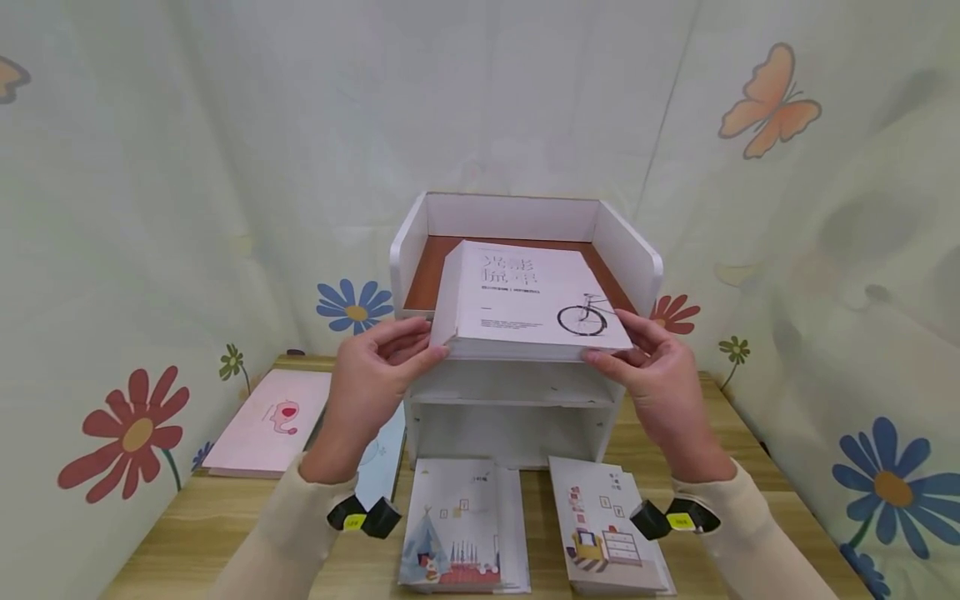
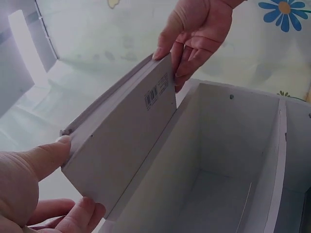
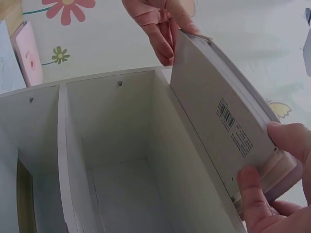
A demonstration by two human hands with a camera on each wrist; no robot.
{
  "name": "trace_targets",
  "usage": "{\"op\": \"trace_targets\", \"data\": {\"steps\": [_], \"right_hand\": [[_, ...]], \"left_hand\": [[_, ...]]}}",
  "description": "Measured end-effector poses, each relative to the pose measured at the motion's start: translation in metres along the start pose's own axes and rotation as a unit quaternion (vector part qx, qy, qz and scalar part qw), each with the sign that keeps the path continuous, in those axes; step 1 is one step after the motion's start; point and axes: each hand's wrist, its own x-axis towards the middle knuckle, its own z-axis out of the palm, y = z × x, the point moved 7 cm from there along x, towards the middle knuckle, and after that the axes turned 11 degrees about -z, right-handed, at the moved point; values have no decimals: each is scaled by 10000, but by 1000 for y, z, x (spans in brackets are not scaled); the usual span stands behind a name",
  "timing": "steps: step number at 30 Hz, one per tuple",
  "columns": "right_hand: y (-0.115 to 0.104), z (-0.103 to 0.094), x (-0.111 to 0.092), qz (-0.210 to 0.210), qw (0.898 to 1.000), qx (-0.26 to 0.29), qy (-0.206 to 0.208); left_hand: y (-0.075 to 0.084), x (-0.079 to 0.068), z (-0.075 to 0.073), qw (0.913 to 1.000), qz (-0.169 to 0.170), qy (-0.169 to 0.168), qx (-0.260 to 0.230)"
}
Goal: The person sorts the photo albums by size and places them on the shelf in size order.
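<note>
A thick white book [image 1: 517, 292] with a bicycle on its cover lies tilted at the front of the brown top tray of a small white shelf [image 1: 510, 433]. My left hand [image 1: 375, 375] grips its near left corner, thumb on the near edge and fingers beneath. At the near right corner my right hand [image 1: 660, 383] holds it likewise. Both wrist views show the underside of the book [image 2: 126, 131] with a printed barcode. In the right wrist view the book [image 3: 214, 111] sits along the shelf's upper edge, thumb and fingers pinching its corner.
Two stacks of illustrated books, a left stack [image 1: 450, 533] and a right stack [image 1: 607, 533], lie on the wooden table [image 1: 172, 533] before the shelf. A pink book [image 1: 262, 417] and a light blue book [image 1: 386, 458] lie to the left. A printed curtain [image 1: 525, 100] hangs behind.
</note>
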Motion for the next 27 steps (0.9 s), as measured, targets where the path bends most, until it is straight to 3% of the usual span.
{"op": "trace_targets", "data": {"steps": [9,22,27], "right_hand": [[1,5,1,-65,9998,-154,84],[8,3,15,16,9976,-400,563],[12,3,21,17,9952,-576,789]], "left_hand": [[-3,8,4,10000,-8,68,52],[7,20,8,9962,237,774,316],[7,24,10,9926,489,1074,298]]}}
